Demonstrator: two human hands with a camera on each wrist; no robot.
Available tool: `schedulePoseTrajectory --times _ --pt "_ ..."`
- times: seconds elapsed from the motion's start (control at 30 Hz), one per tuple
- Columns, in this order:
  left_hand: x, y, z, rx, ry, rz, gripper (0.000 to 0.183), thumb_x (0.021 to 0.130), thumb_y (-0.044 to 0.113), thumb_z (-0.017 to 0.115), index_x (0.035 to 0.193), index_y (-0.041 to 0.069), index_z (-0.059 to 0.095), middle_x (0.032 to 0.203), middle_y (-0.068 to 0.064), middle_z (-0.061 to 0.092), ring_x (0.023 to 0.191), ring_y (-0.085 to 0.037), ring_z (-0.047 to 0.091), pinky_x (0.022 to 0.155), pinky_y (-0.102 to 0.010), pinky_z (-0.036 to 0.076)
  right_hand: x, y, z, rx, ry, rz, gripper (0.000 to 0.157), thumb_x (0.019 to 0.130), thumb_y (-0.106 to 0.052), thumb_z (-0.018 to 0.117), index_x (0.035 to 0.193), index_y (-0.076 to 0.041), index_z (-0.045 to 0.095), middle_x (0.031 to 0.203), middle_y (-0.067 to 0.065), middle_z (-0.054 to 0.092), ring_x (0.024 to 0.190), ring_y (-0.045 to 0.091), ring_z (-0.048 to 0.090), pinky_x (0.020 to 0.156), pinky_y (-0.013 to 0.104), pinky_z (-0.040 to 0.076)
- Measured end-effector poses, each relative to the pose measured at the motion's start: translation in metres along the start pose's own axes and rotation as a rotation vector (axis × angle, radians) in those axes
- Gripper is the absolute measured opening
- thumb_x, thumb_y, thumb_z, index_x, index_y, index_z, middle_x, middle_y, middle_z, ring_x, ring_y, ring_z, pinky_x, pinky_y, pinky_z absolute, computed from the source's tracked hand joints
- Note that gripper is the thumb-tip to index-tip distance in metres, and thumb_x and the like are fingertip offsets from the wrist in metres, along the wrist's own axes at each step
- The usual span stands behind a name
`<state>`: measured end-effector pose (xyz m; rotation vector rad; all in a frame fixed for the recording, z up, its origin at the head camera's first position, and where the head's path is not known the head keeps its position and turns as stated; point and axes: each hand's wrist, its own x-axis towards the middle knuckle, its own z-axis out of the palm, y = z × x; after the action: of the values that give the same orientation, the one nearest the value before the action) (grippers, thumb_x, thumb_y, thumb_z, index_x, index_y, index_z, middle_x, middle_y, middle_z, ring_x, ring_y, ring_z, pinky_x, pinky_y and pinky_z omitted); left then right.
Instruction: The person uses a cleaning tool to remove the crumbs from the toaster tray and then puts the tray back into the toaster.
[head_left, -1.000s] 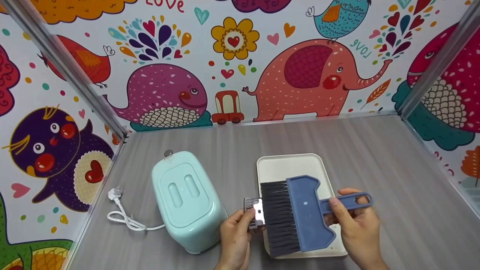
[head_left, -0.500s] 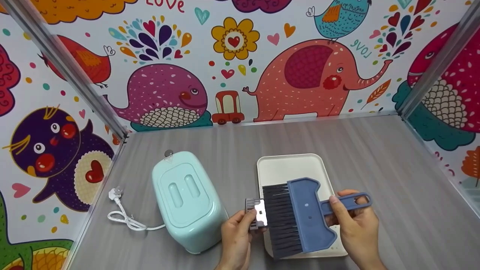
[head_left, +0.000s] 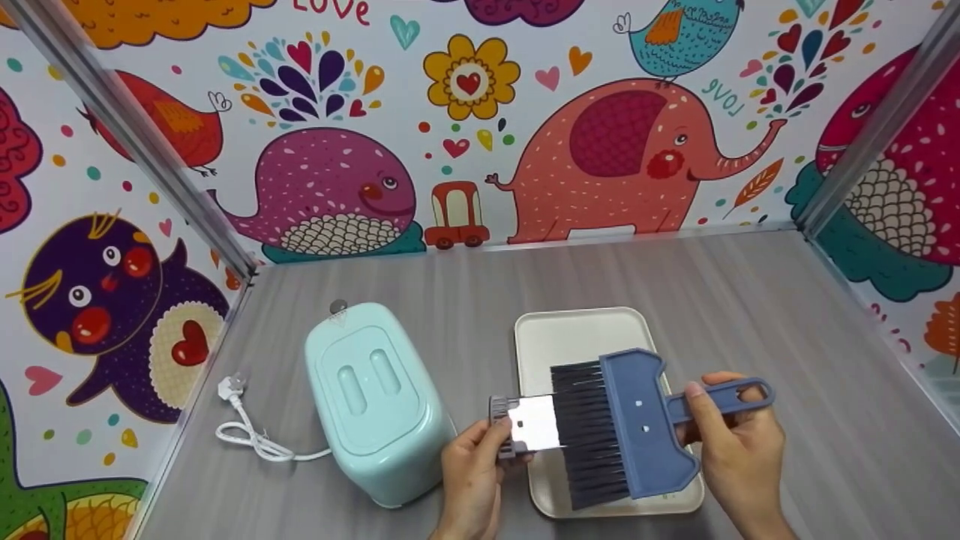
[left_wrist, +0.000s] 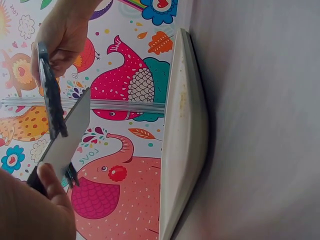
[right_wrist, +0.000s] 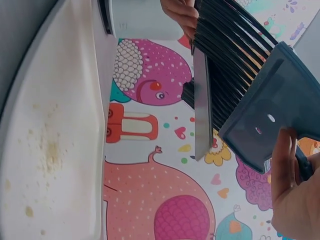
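Note:
My left hand (head_left: 476,469) pinches the grey slotted plastic end of a toaster crumb tray (head_left: 536,422), a flat shiny metal plate. My right hand (head_left: 739,450) grips the handle of a blue-grey hand brush (head_left: 646,431) with long dark bristles. Those bristles overlap the right end of the metal plate; in the right wrist view the bristles (right_wrist: 235,50) fan across the crumb tray's edge (right_wrist: 202,100). Both things are held up above a cream tray (head_left: 574,337) on the table. Yellowish crumbs (right_wrist: 52,152) lie scattered in that cream tray.
A mint-green toaster (head_left: 375,405) with its lid on stands left of my left hand. Its white cord and plug (head_left: 259,442) lie on the grey table (head_left: 465,300) farther left. Printed cartoon walls (head_left: 330,187) close off the back and sides.
The brush has moved to the right with my right hand, sliding along the crumb tray and baring more of its metal. My left hand has hardly moved.

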<state>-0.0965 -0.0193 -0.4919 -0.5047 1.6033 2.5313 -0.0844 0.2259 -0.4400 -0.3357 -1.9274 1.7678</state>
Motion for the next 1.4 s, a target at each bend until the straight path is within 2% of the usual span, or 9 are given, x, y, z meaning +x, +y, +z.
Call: schedulePoseTrajectory --times 0.2,0.33,0.57,0.83,1.03,1.4 --pt "-0.001 0.002 0.001 -0.003 0.014 -0.011 0.021 0.101 0.005 0.062 0.109 -0.012 0.071 0.094 -0.014 0.073 0.077 -0.019 0.07 0.069 -0.031 0.061 0.003 -0.004 -0.006 -0.118 0.026 -0.064 0.014 0.101 0.004 0.063 0.111 -0.004 0.059 0.065 0.01 0.064 0.045 0.015 0.06 0.046 0.021 0.053" --pt "-0.001 0.002 0.0 -0.01 0.013 -0.004 0.021 0.101 0.004 0.062 0.109 -0.013 0.071 0.095 -0.014 0.074 0.077 -0.019 0.069 0.07 -0.031 0.06 0.005 -0.006 -0.009 -0.129 0.042 -0.094 0.016 0.1 0.006 0.063 0.111 -0.006 0.059 0.065 0.01 0.063 0.045 0.015 0.058 0.046 0.02 0.051" --pt "0.0 -0.001 0.0 -0.007 0.018 0.006 0.021 0.101 0.005 0.062 0.11 -0.013 0.071 0.093 -0.012 0.072 0.078 -0.019 0.068 0.071 -0.032 0.06 0.012 -0.007 -0.015 -0.117 0.072 -0.084 0.015 0.101 0.005 0.062 0.111 -0.007 0.061 0.065 0.01 0.062 0.045 0.014 0.055 0.045 0.019 0.049" --pt "0.001 -0.001 0.001 -0.007 0.029 0.006 0.022 0.102 0.005 0.061 0.111 -0.013 0.071 0.098 -0.013 0.073 0.078 -0.02 0.068 0.07 -0.033 0.06 0.017 -0.009 -0.022 -0.213 0.073 -0.091 0.013 0.104 0.0 0.06 0.115 -0.007 0.058 0.068 0.007 0.06 0.048 0.014 0.054 0.048 0.019 0.049" --pt "0.001 -0.002 0.001 -0.015 0.024 0.011 0.021 0.102 0.005 0.062 0.109 -0.012 0.071 0.095 -0.013 0.073 0.076 -0.02 0.068 0.07 -0.033 0.06 0.023 -0.01 -0.029 -0.263 0.108 -0.089 0.014 0.104 -0.003 0.061 0.114 -0.013 0.058 0.07 0.003 0.06 0.05 0.013 0.053 0.05 0.017 0.048" --pt "0.0 0.0 0.001 -0.012 0.019 0.016 0.021 0.102 0.006 0.061 0.106 -0.012 0.071 0.099 -0.014 0.072 0.079 -0.021 0.068 0.071 -0.033 0.061 0.028 -0.012 -0.033 -0.28 0.147 -0.062 0.014 0.105 -0.005 0.06 0.112 -0.017 0.058 0.07 0.001 0.057 0.05 0.012 0.052 0.05 0.016 0.049"
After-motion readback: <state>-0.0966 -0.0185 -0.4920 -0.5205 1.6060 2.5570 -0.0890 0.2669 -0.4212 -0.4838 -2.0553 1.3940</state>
